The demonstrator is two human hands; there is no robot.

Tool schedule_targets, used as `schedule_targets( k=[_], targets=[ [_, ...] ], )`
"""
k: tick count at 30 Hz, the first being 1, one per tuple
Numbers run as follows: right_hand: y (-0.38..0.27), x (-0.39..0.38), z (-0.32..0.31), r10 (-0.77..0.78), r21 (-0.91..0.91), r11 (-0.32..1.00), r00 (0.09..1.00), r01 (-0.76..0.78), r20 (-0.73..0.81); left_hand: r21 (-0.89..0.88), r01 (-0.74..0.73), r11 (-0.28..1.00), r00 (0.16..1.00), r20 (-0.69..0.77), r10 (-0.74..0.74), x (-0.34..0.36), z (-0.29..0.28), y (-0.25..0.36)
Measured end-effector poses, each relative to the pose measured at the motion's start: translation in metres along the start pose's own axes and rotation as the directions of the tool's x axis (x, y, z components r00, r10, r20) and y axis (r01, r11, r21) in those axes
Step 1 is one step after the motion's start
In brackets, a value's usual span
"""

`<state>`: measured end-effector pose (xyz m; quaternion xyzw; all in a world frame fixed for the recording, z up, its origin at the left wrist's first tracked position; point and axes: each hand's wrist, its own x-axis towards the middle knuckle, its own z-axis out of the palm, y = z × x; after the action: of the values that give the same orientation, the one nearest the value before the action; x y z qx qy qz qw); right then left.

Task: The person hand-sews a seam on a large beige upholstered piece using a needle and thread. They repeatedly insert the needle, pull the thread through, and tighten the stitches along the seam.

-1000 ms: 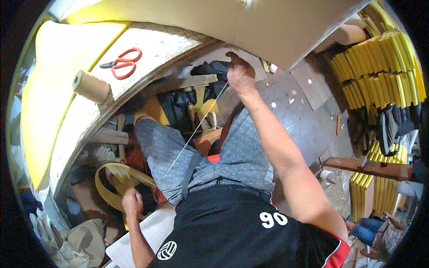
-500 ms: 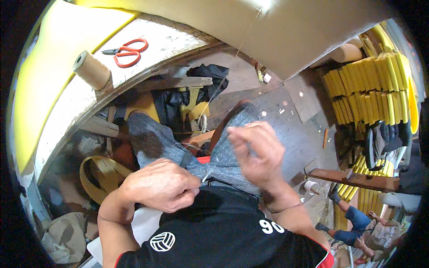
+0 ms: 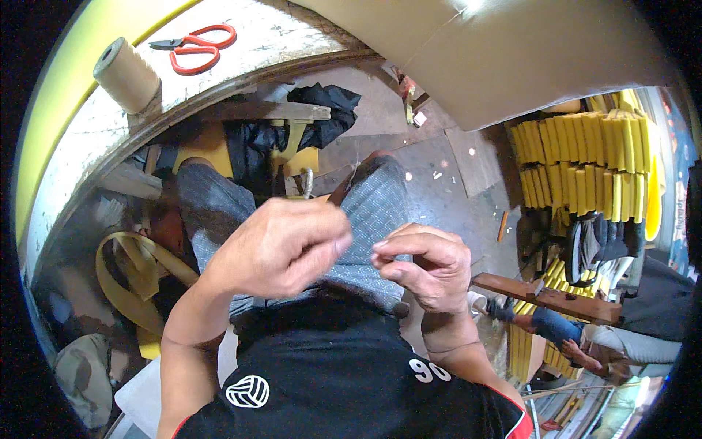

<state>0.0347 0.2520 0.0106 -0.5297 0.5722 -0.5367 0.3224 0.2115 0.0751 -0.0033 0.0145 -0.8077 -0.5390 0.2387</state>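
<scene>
My left hand [image 3: 289, 245] is held over my lap with its fingers curled in and the thumb pressed against them. Close by on the right, my right hand [image 3: 428, 267] has thumb and forefinger bent toward each other in a pinch. Whatever either hand grips is too small or hidden to make out. A thin pale thread [image 3: 436, 33] lies against a large smooth tan sheet [image 3: 541, 62] overhead; its lower course is lost to sight. On the worn white bench, a cone of tan thread [image 3: 130, 77] stands beside red-handled scissors [image 3: 181, 45].
A yellow sheet [image 3: 55, 110] covers the bench's left edge. Rolled tan strapping [image 3: 121, 285] lies at my left. Yellow foam pieces [image 3: 585, 150] are stacked on the right, above a wooden bar [image 3: 548, 298]. Another person [image 3: 559, 329] sits at the lower right.
My left hand has risen from my lap toward the far side. The right hand has dropped slightly nearer, and the hands are closer together. The whole view has shifted a little.
</scene>
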Motion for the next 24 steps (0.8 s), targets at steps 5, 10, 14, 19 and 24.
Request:
schedule_targets(
  k=[5, 10, 14, 19, 24],
  targets=[
    [-0.003, 0.001, 0.009, 0.162, 0.169, 0.978, 0.959, -0.124, -0.234, -0.279, 0.179, 0.943, 0.966, -0.129, -0.222, 0.018, 0.027, -0.028],
    [0.023, 0.018, -0.004, 0.012, 0.129, 0.990, 0.900, 0.049, -0.436, -0.607, 0.136, 0.783, 0.938, -0.175, -0.299, 0.054, 0.063, -0.054],
    [0.031, 0.039, -0.022, -0.063, 0.095, 0.988, 0.869, 0.125, -0.491, -0.685, 0.074, 0.724, 0.942, -0.190, -0.276, 0.086, 0.076, -0.067],
    [0.031, 0.063, -0.031, -0.217, -0.150, 0.975, 0.846, 0.164, -0.487, -0.781, 0.017, 0.624, 0.936, -0.206, -0.284, 0.112, 0.078, -0.074],
    [0.028, 0.089, -0.040, -0.361, -0.471, 0.873, 0.818, 0.127, -0.448, -0.445, -0.103, 0.889, 0.714, -0.656, -0.245, 0.145, 0.080, -0.109]
  ],
)
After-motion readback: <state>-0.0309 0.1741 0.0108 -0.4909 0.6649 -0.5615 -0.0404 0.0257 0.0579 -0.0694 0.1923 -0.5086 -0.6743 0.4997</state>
